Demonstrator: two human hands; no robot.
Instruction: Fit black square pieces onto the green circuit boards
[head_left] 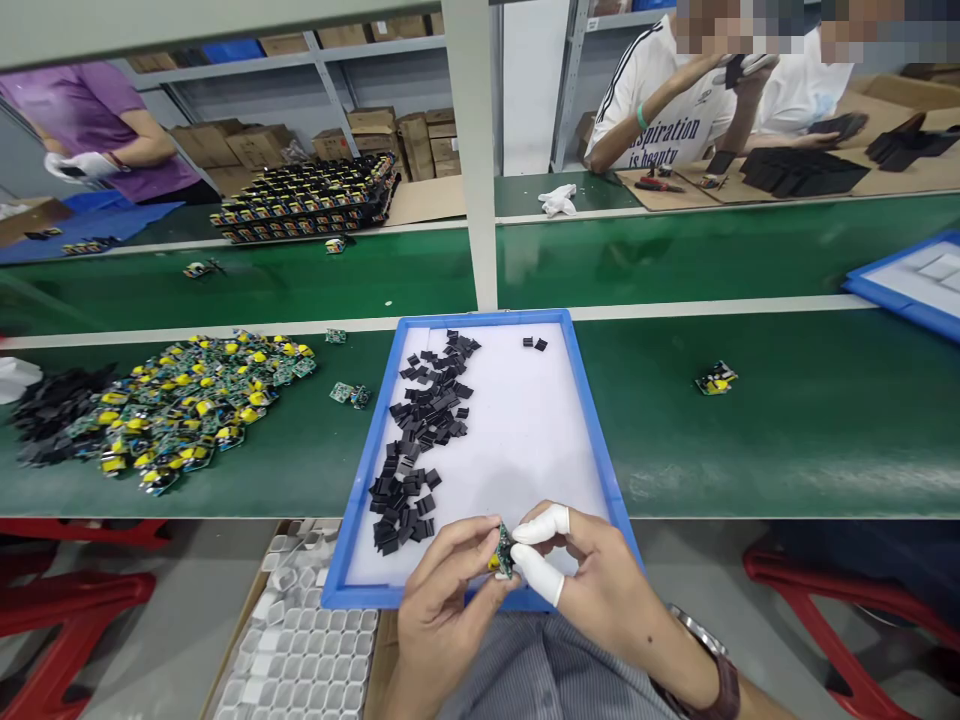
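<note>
Both my hands meet over the near edge of a blue-rimmed white tray [581, 400]. My left hand [439, 605] pinches a small green circuit board [503, 551] with a yellow part. My right hand [589, 580], with white finger cots on thumb and forefinger, pinches the same board from the right. Several small black parts [420, 440] lie in a strip along the tray's left half. Two more black parts [535, 344] sit at its far side.
A heap of green and yellow circuit boards [187, 405] lies on the green bench at left, beside black pieces [52, 410]. One stray board [717, 378] lies at right. A white compartment tray [300, 650] sits below. Other people work beyond the conveyor.
</note>
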